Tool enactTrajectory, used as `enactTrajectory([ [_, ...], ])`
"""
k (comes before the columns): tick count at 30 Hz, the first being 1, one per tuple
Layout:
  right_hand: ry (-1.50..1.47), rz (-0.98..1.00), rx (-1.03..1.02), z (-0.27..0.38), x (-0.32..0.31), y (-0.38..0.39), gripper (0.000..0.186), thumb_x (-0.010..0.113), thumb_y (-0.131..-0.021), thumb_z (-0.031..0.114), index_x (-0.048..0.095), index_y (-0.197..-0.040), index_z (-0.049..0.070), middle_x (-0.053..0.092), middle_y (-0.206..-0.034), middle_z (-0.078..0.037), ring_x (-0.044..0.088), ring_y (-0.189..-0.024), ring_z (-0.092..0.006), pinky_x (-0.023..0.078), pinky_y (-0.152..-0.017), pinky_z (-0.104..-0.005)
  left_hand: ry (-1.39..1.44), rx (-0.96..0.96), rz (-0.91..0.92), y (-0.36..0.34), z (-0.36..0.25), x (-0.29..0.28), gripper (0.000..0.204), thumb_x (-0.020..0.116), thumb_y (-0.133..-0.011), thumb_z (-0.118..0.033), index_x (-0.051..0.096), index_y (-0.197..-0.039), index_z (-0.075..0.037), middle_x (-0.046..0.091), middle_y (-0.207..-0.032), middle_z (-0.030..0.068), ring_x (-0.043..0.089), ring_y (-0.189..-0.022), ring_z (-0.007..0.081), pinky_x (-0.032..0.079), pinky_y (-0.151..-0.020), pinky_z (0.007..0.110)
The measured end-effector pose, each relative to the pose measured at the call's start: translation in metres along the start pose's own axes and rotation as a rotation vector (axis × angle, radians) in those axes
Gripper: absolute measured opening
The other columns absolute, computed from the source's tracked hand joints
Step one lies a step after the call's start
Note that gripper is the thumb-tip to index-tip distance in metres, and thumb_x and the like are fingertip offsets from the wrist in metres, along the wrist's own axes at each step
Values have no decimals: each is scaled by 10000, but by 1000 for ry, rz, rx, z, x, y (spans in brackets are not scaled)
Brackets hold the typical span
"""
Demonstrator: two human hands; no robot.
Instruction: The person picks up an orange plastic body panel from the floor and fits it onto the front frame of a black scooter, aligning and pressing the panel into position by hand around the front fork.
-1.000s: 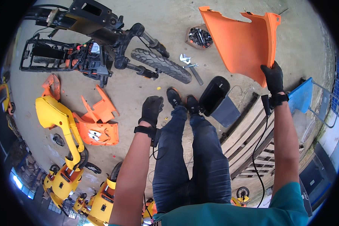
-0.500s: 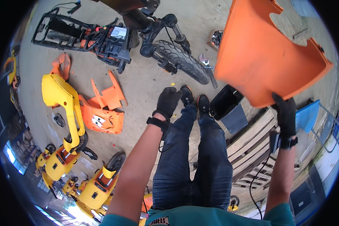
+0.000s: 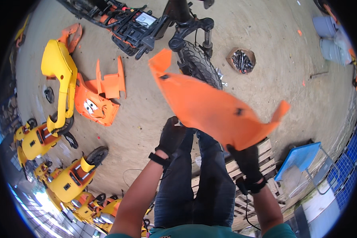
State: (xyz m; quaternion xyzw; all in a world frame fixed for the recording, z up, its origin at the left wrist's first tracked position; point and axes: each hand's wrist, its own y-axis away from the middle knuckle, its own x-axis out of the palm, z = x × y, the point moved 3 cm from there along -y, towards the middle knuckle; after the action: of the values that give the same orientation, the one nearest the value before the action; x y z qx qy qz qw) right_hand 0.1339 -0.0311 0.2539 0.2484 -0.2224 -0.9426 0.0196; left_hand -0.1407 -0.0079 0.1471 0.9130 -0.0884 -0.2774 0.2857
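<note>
panel [image 3: 214, 109], orange, in right grip [image 3: 245, 159], left grip [image 3: 172, 137] alongside

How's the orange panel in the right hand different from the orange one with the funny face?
The held panel is up in the right hand; the face panel lies on the floor. The held panel shows dark spots; the face panel shows a cartoon face. Both are orange.
</note>
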Motion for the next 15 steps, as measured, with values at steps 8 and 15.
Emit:
enactTrajectory([
  [8,-65,159,-45,-39,115,10,344,794,-786,78,592,-1054,4,612,-961,-159,602,-939,-356,484,-803,-423,455,49,198,64,-98,-41,655,764,-823,-143,426,-1360,22,579,-1170,145,608,-1059,249,500,-854,353],
  [15,-272,211,110,-85,198,29,446,574,-1003,161,456,-1412,28,549,-1317,-137,536,-1236,-259,430,-1038,-324,-37,35,-258,29,-60,-7,549,752,-851,-246,486,-1252,19,649,-1006,240,644,-915,428,519,-743,454],
])
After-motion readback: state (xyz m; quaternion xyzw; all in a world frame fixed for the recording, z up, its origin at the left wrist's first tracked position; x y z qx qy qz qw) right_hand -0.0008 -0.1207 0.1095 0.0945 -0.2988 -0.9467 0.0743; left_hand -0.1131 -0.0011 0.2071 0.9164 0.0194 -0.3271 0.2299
